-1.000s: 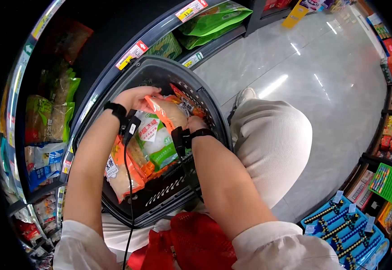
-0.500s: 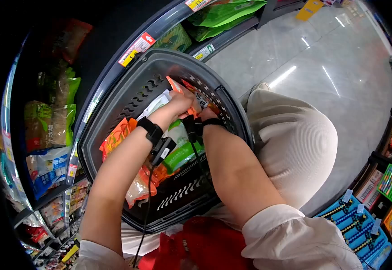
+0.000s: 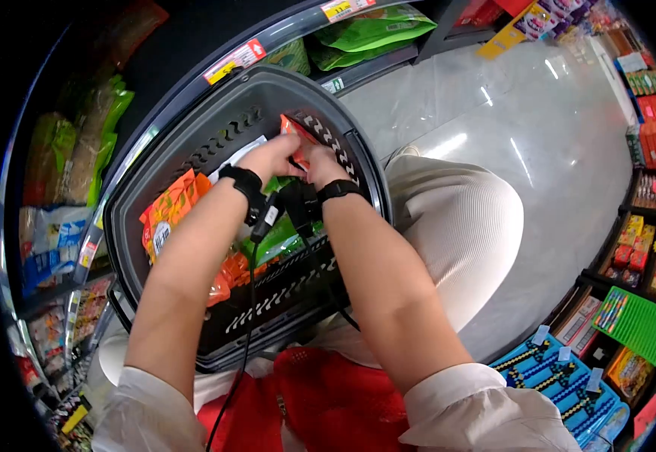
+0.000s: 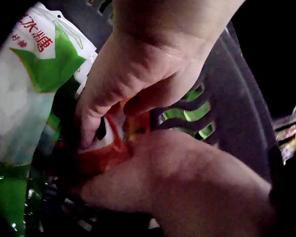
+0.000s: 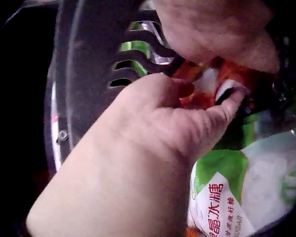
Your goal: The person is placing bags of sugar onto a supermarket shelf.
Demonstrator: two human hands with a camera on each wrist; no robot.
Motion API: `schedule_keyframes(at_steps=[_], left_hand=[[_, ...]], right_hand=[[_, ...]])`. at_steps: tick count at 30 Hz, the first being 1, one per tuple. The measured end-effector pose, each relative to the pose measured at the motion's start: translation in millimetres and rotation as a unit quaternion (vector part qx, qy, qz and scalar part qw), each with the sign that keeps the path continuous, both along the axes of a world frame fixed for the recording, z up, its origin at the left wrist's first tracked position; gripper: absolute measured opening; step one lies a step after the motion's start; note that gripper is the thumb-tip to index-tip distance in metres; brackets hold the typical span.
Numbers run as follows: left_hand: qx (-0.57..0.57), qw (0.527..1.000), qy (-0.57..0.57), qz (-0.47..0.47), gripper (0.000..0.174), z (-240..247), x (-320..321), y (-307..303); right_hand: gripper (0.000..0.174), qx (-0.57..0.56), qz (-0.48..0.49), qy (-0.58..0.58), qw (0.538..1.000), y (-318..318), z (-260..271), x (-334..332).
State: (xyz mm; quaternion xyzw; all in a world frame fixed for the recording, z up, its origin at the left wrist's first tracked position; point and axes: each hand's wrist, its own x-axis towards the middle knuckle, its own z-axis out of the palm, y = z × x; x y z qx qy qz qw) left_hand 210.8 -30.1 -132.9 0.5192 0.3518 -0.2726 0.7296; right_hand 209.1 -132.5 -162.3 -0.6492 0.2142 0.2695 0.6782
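Both hands reach into a dark grey shopping basket. In the head view, my left hand and right hand meet near its right wall. They pinch an orange sugar bag between them, thumbs and fingers close together. Both wrist views show its orange plastic mostly covered by the hands. Just beside the hands lies a white and green rock sugar bag, its label reading SUGAR. Another orange bag lies at the basket's left, partly behind the left forearm.
A shelf with price tags runs along the basket's far and left sides, holding green bags and blue-white bags. A trousered knee stands right of the basket on grey floor. Blue and green display trays stand at lower right.
My left hand has moved right and inward to join the right hand. The orange sugar bag, held up over the basket earlier, now sits lower by the right wall, mostly hidden by the hands.
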Motion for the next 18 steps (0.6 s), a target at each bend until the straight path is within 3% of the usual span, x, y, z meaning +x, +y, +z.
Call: schedule_keyframes(at_steps=[2,3,4,5,6,8,9,10,12,14,15,18], left_hand=[[-0.037,0.999,0.003,0.007,0.025,20,0,8],[-0.038,0.999,-0.005,0.014,0.025,28,1,16],[-0.068,0.997,-0.023,0.004,0.026,33,-1,27],[-0.099,0.994,-0.041,-0.005,0.028,39,-5,38],[-0.130,0.990,-0.060,-0.014,0.030,44,-11,46],[-0.033,0.992,-0.121,-0.017,0.038,98,-31,43],[-0.002,0.989,-0.149,-0.005,0.039,129,-46,39],[0.030,0.984,-0.177,0.007,0.042,159,-66,36],[0.031,0.977,-0.209,-0.009,0.042,188,-100,46],[0.033,0.968,-0.246,-0.044,0.043,198,-132,57],[0.022,0.970,-0.238,-0.041,0.043,200,-147,62],[-0.008,0.975,-0.222,-0.014,0.042,192,-191,79]], right_hand=[[0.033,0.053,0.110,0.015,0.992,1,-3,25],[0.030,-0.008,0.184,0.021,0.983,11,8,32],[0.029,-0.072,0.256,0.027,0.964,18,33,32],[0.027,0.023,0.215,0.020,0.976,4,37,26],[0.034,-0.142,0.256,-0.071,0.954,24,19,44],[0.029,-0.195,0.327,-0.156,0.911,6,121,22],[0.027,-0.238,0.374,-0.186,0.877,10,124,28],[0.022,-0.115,0.394,-0.149,0.900,14,72,56],[0.025,-0.154,0.493,-0.157,0.842,19,76,48],[0.028,-0.108,0.511,-0.009,0.853,20,96,17],[0.034,-0.074,0.552,0.037,0.830,19,93,11],[0.037,-0.042,0.463,0.054,0.884,11,85,0]])
